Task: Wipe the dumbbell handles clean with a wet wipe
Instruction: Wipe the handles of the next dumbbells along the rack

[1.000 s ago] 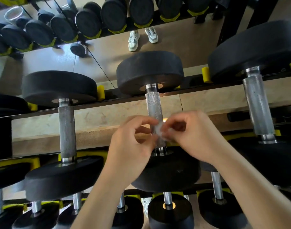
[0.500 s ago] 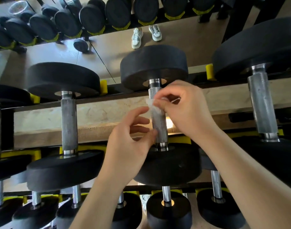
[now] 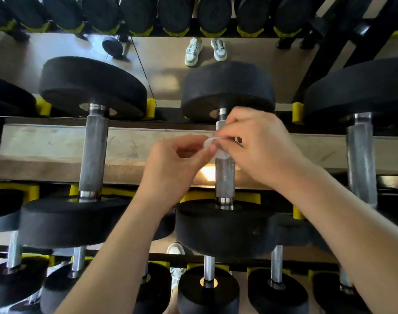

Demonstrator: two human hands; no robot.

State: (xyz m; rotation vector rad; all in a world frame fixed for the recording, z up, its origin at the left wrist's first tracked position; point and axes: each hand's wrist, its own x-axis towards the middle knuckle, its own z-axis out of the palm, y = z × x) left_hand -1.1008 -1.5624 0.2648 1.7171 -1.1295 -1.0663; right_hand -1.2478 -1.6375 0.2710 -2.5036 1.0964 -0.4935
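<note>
while the right hand [image 3: 259, 148] curls round the wet wipe [image 3: 209, 141] on the middle dumbbell handle [image 3: 225, 175], the left hand [image 3: 175, 166] at nine o'clock pinches its loose end.

Three dumbbells lie side by side across the rack [image 3: 136, 123], one at the left [image 3: 92, 155], one in the middle [image 3: 225, 175] and one at the right [image 3: 361, 159], each handle running from near to far. Both hands meet at the far half of the middle dumbbell's handle, the left hand [image 3: 173, 164] just beside it on the left and the right hand [image 3: 261, 150] over it, with the wipe [image 3: 210, 141] pinched between their fingertips against the handle. A lower row of dumbbells [image 3: 208, 288] sits nearer and beneath, while beyond the rack a pair of shoes [image 3: 204, 51] shows under a further row of dumbbells [image 3: 175, 14].
</note>
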